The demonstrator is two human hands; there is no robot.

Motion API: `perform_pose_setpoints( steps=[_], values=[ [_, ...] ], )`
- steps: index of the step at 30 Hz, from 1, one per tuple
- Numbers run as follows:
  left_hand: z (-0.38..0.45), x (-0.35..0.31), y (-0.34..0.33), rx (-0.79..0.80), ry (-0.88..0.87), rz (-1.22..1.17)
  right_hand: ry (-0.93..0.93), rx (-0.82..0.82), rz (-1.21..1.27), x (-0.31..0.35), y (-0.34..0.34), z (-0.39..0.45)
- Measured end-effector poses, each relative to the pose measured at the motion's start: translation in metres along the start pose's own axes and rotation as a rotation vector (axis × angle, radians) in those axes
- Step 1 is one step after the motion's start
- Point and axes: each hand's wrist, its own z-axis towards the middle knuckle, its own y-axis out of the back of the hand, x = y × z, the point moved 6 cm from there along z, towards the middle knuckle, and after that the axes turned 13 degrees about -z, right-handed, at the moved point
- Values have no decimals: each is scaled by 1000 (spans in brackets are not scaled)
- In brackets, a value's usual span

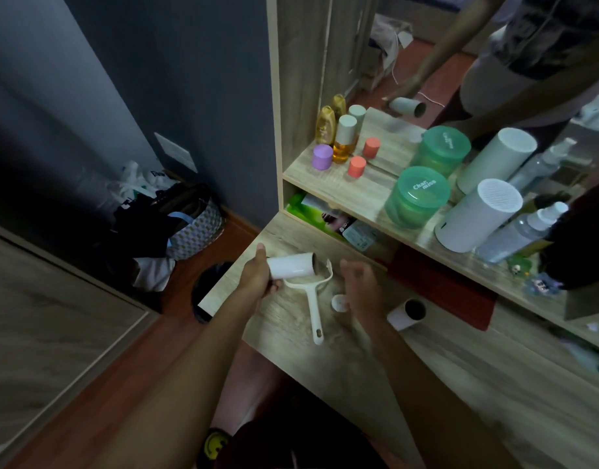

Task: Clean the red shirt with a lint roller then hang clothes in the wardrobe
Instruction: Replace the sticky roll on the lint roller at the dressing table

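Lint roll, white (291, 269): gripped in left hand (257, 277), held just above the wooden surface (460, 384). Roller handle, white (313, 301): flat on surface, frame end beside the roll. Right hand (364, 292): fingers loosely spread, holding nothing, over the surface. Second roll (406, 313): lying near right hand. Small white cap (339, 302): between handle and right hand.

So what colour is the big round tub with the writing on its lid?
Green, see-through; the tub shows best in the head view.

Blurred right hand (362, 291), finger pose unreadable. Second roll (406, 313) partly hidden behind that wrist. Small white cap (339, 302) too blurred to identify. Counter (494, 401) cut off at right edge.
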Motion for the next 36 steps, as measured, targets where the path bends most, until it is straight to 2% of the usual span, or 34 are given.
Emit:
perform_pose_setpoints(
  steps=[2, 4, 7, 10, 12, 14, 15, 16, 19, 20, 22, 27, 30, 32, 36],
  values=[
    [-1, -1, -11, 30, -10, 49, 29, 236, 334, 22, -5, -9],
    [-4, -2, -27, 72, -30, 82, 94, 372, 397, 38, -5, -16],
    [-13, -3, -51, 150, -9, 30, 102, 328, 374, 45, 4, -17],
    [-18, -1, -63, 191, 78, -208, 76, 227, 451, 45, 19, -14],
    [-20, -2, -65, 178, 55, -204, 64, 165, 517, 43, 28, -11],
    [-15, -2, -63, 123, -22, -82, 44, 104, 580, 41, 37, -8],
    [-13, -3, -64, 111, -99, 55, 29, 72, 610, 40, 42, -6],
    [-13, -4, -67, 118, -207, 226, 16, 44, 641, 39, 48, -5],
    [-26, -2, -84, 208, -692, 668, 23, 0, 671, 36, 63, -2],
    [-27, 8, -91, 275, -756, 751, 31, -2, 672, 36, 66, -1],
    [-31, 33, -100, 425, -648, 878, 36, 2, 667, 36, 69, -2],
    [-47, 78, -109, 611, -796, 1224, 30, -4, 641, 36, 72, -4],
    [-56, 102, -114, 658, -944, 1457, 42, -5, 613, 34, 74, -6],
    [-53, 114, -116, 630, -1037, 1584, 35, -2, 598, 31, 75, -7],
    [-48, 118, -117, 590, -1090, 1492, 24, 15, 569, 27, 72, -8]
  ],
)
